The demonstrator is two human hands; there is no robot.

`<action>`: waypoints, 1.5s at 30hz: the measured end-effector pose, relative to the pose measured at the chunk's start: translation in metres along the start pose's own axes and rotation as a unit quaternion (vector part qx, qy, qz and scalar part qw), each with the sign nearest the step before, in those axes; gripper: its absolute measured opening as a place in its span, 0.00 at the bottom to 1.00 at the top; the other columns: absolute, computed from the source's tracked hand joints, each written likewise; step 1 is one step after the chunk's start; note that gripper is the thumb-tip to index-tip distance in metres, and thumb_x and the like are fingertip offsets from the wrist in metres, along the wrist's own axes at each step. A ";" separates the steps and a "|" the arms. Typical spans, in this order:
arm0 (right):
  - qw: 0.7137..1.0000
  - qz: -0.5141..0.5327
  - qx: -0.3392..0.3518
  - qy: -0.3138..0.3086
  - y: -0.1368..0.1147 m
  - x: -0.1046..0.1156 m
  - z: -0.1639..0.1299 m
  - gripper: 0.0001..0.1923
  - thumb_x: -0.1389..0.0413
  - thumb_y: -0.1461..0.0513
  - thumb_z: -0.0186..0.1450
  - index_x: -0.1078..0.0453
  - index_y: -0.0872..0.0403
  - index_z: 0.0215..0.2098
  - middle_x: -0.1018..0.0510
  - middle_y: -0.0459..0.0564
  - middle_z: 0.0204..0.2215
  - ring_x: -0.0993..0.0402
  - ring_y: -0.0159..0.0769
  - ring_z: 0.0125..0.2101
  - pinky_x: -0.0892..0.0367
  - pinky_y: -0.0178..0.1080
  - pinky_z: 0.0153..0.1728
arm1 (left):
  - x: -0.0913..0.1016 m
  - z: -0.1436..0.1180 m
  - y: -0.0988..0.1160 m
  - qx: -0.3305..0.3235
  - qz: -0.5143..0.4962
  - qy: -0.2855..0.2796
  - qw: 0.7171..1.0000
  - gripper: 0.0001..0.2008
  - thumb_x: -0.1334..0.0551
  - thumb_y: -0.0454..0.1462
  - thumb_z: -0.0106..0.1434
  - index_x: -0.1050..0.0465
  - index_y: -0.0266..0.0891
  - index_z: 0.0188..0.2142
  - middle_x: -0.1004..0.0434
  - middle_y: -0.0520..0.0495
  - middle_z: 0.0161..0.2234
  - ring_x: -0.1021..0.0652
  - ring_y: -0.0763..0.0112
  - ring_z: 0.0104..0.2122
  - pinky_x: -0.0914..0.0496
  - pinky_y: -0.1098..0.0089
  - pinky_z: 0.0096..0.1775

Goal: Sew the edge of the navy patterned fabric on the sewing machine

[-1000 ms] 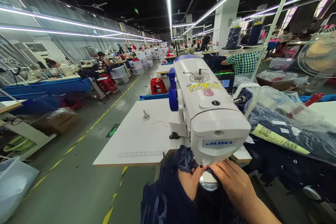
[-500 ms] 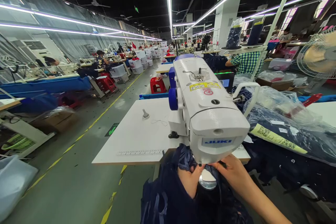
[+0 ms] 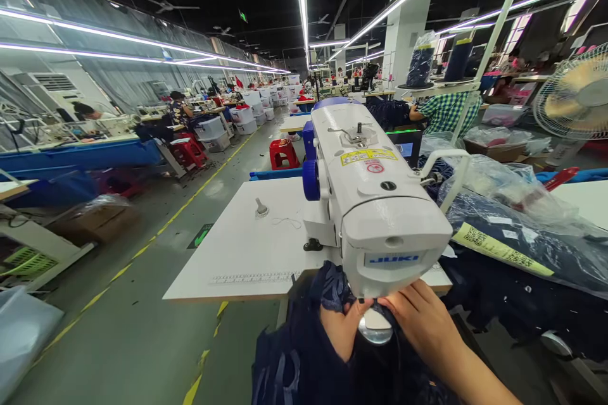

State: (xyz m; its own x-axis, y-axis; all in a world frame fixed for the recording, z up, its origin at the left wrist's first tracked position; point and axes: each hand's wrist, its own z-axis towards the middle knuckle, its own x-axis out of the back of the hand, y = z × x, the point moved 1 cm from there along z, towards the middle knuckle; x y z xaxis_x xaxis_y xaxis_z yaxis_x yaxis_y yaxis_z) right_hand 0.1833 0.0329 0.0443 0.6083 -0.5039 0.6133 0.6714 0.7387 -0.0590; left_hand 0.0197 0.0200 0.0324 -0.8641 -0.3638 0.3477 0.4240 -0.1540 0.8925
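Note:
Below the head of a white JUKI sewing machine (image 3: 380,202), dark navy fabric (image 3: 304,354) hangs around the machine's narrow arm end (image 3: 376,329). My left hand (image 3: 341,329) grips the fabric on the left of that end, its thumb pointing in under the head and its other fingers mostly covered by cloth. On the right, my right hand (image 3: 420,313) pinches the fabric close under the head, fingers curled. The needle area is hidden behind the machine head.
A white tabletop (image 3: 228,240) with a printed ruler strip and a small grey metal piece (image 3: 261,209) extends left. Plastic-wrapped navy pieces (image 3: 513,234) lie at right, near a fan (image 3: 577,92). A red stool (image 3: 284,154) stands behind. A person in a checked shirt (image 3: 449,115) sits farther back.
My right hand has shifted slightly, its back now turned more upward and its fingers more curled over the fabric. My left hand stays nearly in place. The view has moved a little.

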 end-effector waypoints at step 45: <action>0.988 0.065 -0.135 -0.027 0.007 -0.007 -0.001 0.07 0.50 0.61 0.68 0.30 0.50 0.36 0.21 0.50 0.29 0.25 0.43 0.34 0.33 0.49 0.43 | -0.003 0.001 -0.004 -0.014 0.032 0.016 0.999 0.09 0.36 0.44 0.52 0.25 0.44 0.32 0.21 0.46 0.30 0.22 0.58 0.35 0.28 0.57 0.41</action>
State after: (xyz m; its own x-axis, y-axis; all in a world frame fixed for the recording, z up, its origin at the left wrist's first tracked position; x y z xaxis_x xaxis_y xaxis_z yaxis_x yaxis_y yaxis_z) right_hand 0.1843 0.0417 0.0388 0.6776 -0.3826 0.6281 0.6826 0.6451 -0.3434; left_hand 0.0209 0.0223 0.0281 -0.8255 -0.4032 0.3949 0.4867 -0.1545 0.8598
